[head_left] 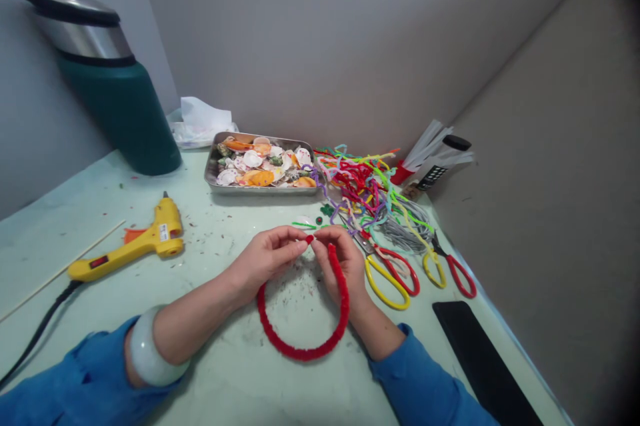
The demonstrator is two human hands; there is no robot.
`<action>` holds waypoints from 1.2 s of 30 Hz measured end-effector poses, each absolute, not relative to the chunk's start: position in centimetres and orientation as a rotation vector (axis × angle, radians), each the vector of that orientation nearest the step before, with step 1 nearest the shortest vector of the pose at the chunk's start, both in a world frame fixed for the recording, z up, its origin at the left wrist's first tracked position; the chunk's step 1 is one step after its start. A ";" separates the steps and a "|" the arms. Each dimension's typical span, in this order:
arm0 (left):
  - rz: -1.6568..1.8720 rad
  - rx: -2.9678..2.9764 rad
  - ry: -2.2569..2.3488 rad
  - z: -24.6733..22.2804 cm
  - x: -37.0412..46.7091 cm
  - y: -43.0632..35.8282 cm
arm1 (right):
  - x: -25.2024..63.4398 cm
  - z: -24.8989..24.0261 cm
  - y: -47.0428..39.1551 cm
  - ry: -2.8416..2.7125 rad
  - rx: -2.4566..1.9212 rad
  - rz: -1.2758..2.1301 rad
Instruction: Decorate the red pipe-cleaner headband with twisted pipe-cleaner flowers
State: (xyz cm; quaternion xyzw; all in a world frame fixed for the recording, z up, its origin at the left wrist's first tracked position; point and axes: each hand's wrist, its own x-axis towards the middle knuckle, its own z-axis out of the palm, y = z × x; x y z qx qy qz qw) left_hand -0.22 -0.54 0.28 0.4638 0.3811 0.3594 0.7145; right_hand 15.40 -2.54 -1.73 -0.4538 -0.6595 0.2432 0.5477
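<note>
- Head view, nearest the wearer: a thick, fuzzy red chenille hoop with a gap in it (301, 354) hangs below the hands, just above the pale green tabletop (300, 406).
- It looks light, soft-piled and bendable, probably wire-cored: unlikely to slip or break, but easily kinked by a hard squeeze. Its two arms, near the ends, seem the best hold.
- Left hand (270, 256): thumb and forefinger pinch a small red fuzzy tip (309, 239); whether it belongs to the hoop cannot be told.
- Right hand (345, 263): thumb and forefinger meet at the same tip, apparently pinching it too; one hoop arm runs up across this hand, and whether other fingers clasp it is unclear.
- Beyond, to the right: metal scissors with yellow and red handles (368, 266), beside a tangled heap of multicoloured chenille stems (360, 186).
- Farther: a rectangular metal tray (260, 191) of painted shells (257, 178).
</note>
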 end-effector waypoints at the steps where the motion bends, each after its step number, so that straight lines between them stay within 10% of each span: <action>1: 0.798 1.028 0.845 0.2 -0.2 -0.5 | 15.4 -1.7 -2.5 -1.557 -1.071 0.565; 36: 0.869 0.994 0.871 0.5 0.0 -0.8 | 15.2 -1.9 -2.3 -1.538 -1.112 0.619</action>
